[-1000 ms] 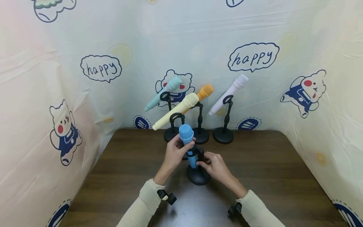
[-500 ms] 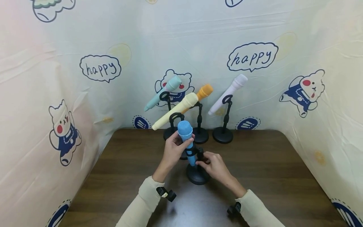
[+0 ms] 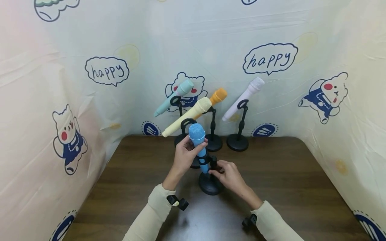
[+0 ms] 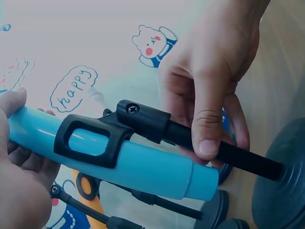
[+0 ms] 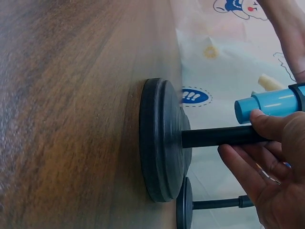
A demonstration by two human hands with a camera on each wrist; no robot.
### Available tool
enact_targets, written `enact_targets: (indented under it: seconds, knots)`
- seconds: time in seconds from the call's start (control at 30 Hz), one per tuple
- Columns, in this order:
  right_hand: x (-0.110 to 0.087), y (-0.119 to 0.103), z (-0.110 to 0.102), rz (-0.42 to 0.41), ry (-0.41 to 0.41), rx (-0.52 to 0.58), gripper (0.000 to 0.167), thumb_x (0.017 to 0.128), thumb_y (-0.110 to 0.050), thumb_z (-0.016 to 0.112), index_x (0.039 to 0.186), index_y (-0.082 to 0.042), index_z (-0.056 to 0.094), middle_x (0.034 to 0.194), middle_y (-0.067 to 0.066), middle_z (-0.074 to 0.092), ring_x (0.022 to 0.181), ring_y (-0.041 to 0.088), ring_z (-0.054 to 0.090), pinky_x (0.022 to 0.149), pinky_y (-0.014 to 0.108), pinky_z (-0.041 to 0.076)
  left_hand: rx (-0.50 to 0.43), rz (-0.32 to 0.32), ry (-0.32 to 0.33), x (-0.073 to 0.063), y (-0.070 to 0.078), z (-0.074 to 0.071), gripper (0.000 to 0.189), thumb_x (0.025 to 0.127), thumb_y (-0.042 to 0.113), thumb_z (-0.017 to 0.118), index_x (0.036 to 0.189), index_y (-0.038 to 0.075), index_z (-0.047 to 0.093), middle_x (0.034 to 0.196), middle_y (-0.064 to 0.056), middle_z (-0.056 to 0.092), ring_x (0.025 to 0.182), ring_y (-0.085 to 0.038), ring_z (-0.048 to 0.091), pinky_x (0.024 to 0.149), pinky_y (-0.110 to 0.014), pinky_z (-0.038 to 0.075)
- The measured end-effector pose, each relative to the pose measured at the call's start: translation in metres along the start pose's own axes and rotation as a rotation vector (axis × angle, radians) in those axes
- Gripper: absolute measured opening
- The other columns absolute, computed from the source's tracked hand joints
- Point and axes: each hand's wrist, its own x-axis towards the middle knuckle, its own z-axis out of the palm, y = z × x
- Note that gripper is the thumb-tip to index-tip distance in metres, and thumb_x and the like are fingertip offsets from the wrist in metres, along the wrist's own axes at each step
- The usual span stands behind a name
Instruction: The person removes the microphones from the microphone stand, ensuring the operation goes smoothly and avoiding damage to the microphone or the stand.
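A blue microphone (image 3: 197,133) sits tilted through the clip (image 4: 90,141) of a black microphone stand (image 3: 210,184). My left hand (image 3: 183,157) grips the microphone's body just under its head. With thumb and fingers, my right hand (image 3: 230,176) pinches the stand's upright pole (image 4: 248,161), below the clip joint. In the right wrist view the round base (image 5: 162,140) stands on the table and the microphone's tail end (image 5: 248,109) pokes out past the clip, beside the pole.
Behind stand more black stands bearing a cream microphone (image 3: 187,117), an orange one (image 3: 218,95), a teal one (image 3: 174,97) and a lilac one (image 3: 243,99). The cream one is closest to my left hand. A printed cloth wall (image 3: 223,40) borders the wooden table (image 3: 135,187).
The blue microphone has slid upward through the clip, its head rising with my left hand. My right hand stays on the stand's pole.
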Motion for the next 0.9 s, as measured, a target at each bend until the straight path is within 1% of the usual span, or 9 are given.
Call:
enact_targets:
  seconds: [0.2,0.53,0.67,0.9]
  knots:
    - [-0.0011,0.0011,0.0002,0.005,0.000,-0.011,0.011,0.093,-0.013,0.083,0.102,-0.008,0.078,0.100,0.005,0.078,0.091,0.020,0.079,0.077,0.028,0.065,-0.007,0.006,0.000,0.0016,0.0022,0.0004,0.036,0.098,0.005,0.075,0.133,0.001,0.066,0.118,-0.022,0.076,0.111,-0.016,0.076,0.110,-0.040,0.057]
    - [0.0006,0.0009,-0.0005,-0.013,0.003,-0.003,0.012,0.093,-0.012,0.083,0.103,-0.007,0.079,0.101,0.005,0.079,0.092,0.021,0.079,0.077,0.027,0.065,-0.001,0.045,0.005,0.0057,0.0031,-0.0001,0.034,0.098,0.003,0.075,0.131,0.000,0.067,0.118,-0.023,0.076,0.109,-0.013,0.076,0.107,-0.037,0.058]
    - [0.0010,0.0006,0.0001,-0.010,0.001,-0.011,0.012,0.093,-0.013,0.083,0.103,-0.008,0.078,0.100,0.006,0.078,0.092,0.021,0.079,0.077,0.026,0.065,-0.001,0.045,0.013,0.0068,0.0042,-0.0011,0.035,0.098,0.005,0.075,0.132,0.000,0.067,0.118,-0.023,0.076,0.110,-0.014,0.077,0.108,-0.038,0.058]
    - [0.0007,0.0017,0.0011,-0.002,0.004,-0.010,0.011,0.094,-0.013,0.083,0.102,-0.009,0.078,0.100,0.005,0.078,0.092,0.020,0.079,0.077,0.025,0.065,0.002,0.038,0.011,0.0095,0.0072,-0.0018,0.033,0.099,0.007,0.074,0.131,-0.001,0.067,0.116,-0.024,0.077,0.108,-0.012,0.076,0.109,-0.040,0.057]
